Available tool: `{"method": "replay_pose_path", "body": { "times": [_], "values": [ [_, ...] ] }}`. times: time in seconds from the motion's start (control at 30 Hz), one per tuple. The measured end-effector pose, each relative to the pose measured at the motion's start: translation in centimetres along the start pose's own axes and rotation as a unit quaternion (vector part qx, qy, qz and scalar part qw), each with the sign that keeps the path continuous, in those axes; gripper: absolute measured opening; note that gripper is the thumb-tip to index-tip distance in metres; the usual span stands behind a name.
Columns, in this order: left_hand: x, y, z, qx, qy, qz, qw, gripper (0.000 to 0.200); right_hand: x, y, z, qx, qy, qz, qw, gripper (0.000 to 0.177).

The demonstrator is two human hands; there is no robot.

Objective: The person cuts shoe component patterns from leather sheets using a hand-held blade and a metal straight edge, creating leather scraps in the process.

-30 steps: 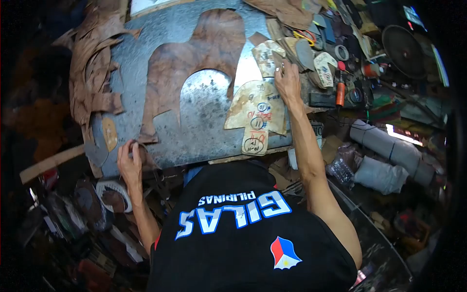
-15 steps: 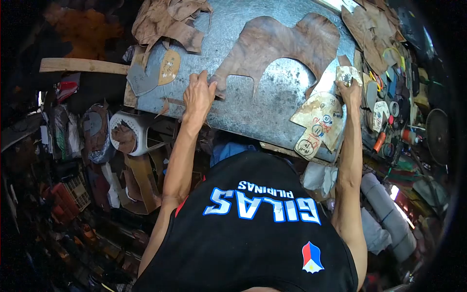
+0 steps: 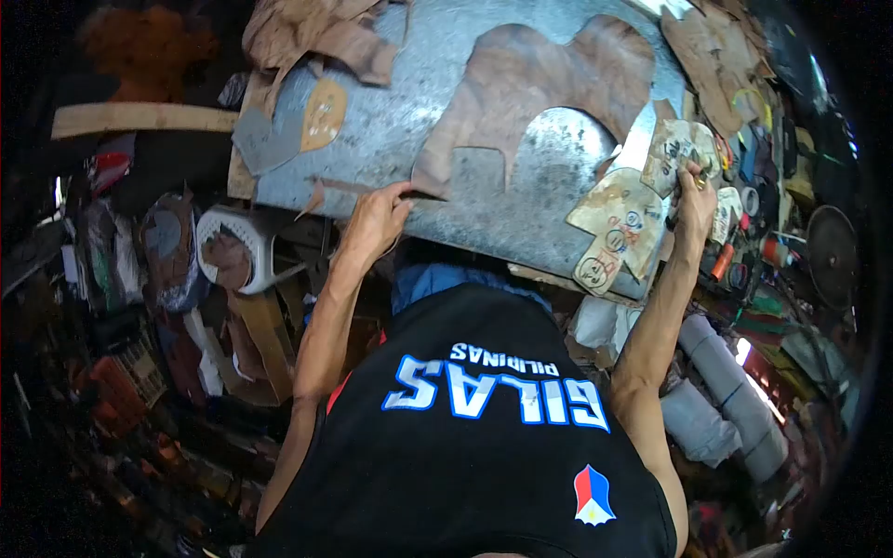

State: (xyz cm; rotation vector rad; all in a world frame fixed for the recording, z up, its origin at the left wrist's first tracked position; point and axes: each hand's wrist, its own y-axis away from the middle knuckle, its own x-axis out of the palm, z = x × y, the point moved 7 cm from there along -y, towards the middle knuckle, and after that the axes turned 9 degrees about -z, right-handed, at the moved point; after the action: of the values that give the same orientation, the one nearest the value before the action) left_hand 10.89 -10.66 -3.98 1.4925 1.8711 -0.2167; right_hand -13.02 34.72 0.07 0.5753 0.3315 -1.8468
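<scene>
A large brown leather piece (image 3: 558, 79) with curved cut-outs lies flat on the metal-topped table (image 3: 372, 130). My left hand (image 3: 377, 221) is at the table's near edge, its fingers closed at the leather's lower left corner; the exact grip is partly hidden. In my right hand (image 3: 695, 200) is a worn, pale pattern piece (image 3: 677, 153) with dark handwriting, pinched at its near edge and raised at the table's right side. A small yellowish bit shows by those fingers, too small to name. Just below lies a larger pale pattern (image 3: 609, 219) with red and blue marks.
Leather scraps (image 3: 326, 33) are heaped at the far left, near an orange-tan pattern (image 3: 323, 113) and a grey one (image 3: 267, 141). More leather (image 3: 716, 70) lies at the far right. Tools and tape rolls crowd the right side. A white stool (image 3: 212, 232) stands left below the table.
My right hand has lifted the marked pattern piece and shifted it right, turning it. My left hand has drawn back toward the near edge, its fingers now closed at the leather's corner.
</scene>
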Motion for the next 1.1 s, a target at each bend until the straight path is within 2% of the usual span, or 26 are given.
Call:
{"method": "replay_pose_path", "body": {
  "times": [0.03,0.07,0.17,0.23,0.3,0.43,0.47,0.53,0.57,0.67,0.73,0.77,0.8,0.83,0.9,1.03,1.1],
  "values": [
    [-0.3,0.7,0.9,-0.014,-0.003,0.0,1.0,0.033,0.7,1.7,0.3,0.024,-0.044,0.028,0.998,0.024],
    [-0.5,1.3,1.9,-0.034,0.049,0.005,0.998,0.032,1.4,3.2,0.6,0.042,-0.055,0.047,0.997,0.023],
    [-2.1,3.1,4.8,-0.071,0.129,0.021,0.989,0.033,3.5,8.4,1.2,0.084,-0.033,0.104,0.99,0.023],
    [-2.2,5.8,6.9,-0.172,0.157,0.115,0.966,0.034,4.9,10.9,0.0,0.099,-0.046,0.147,0.983,0.02],
    [-1.5,8.5,10.6,-0.219,0.172,0.149,0.949,0.034,6.1,14.1,1.3,0.118,-0.025,0.166,0.979,0.018],
    [0.4,12.7,18.5,-0.204,0.008,0.133,0.97,0.032,8.4,17.9,1.0,0.135,-0.028,0.225,0.964,0.018],
    [1.2,13.4,19.8,-0.202,0.01,0.134,0.97,0.032,8.6,18.5,0.8,0.155,-0.023,0.241,0.958,0.018],
    [2.5,15.2,23.4,-0.313,0.008,0.151,0.938,0.031,8.8,19.4,1.8,0.143,-0.068,0.238,0.958,0.018],
    [2.9,15.5,24.7,-0.311,0.007,0.151,0.938,0.031,8.7,19.7,2.7,0.149,-0.089,0.239,0.955,0.018],
    [3.4,17.0,29.3,-0.404,0.052,0.101,0.908,0.026,8.2,20.0,3.8,0.133,-0.082,0.237,0.959,0.018],
    [4.4,17.3,33.2,-0.367,0.22,0.044,0.903,0.021,7.4,19.9,4.2,0.134,-0.076,0.269,0.951,0.021],
    [2.7,16.1,31.0,-0.308,0.187,0.046,0.932,0.016,7.5,20.0,4.1,0.137,-0.089,0.285,0.944,0.022],
    [2.3,16.5,31.6,-0.411,0.286,0.03,0.865,0.015,7.5,20.0,4.3,0.137,-0.099,0.291,0.942,0.024],
    [1.2,16.0,31.7,-0.382,0.299,0.07,0.872,0.016,7.4,20.2,4.4,0.14,-0.107,0.297,0.938,0.026],
    [-2.5,14.8,26.9,-0.435,0.341,0.009,0.833,0.019,7.4,20.2,4.7,0.092,-0.094,0.293,0.947,0.03],
    [-3.6,14.4,30.1,-0.434,0.408,-0.061,0.801,0.023,7.7,20.3,5.4,0.043,-0.057,0.259,0.963,0.026],
    [-3.8,14.6,30.9,-0.43,0.445,-0.067,0.783,0.026,7.3,19.4,4.8,-0.035,-0.017,0.201,0.979,0.021]
  ]
}}
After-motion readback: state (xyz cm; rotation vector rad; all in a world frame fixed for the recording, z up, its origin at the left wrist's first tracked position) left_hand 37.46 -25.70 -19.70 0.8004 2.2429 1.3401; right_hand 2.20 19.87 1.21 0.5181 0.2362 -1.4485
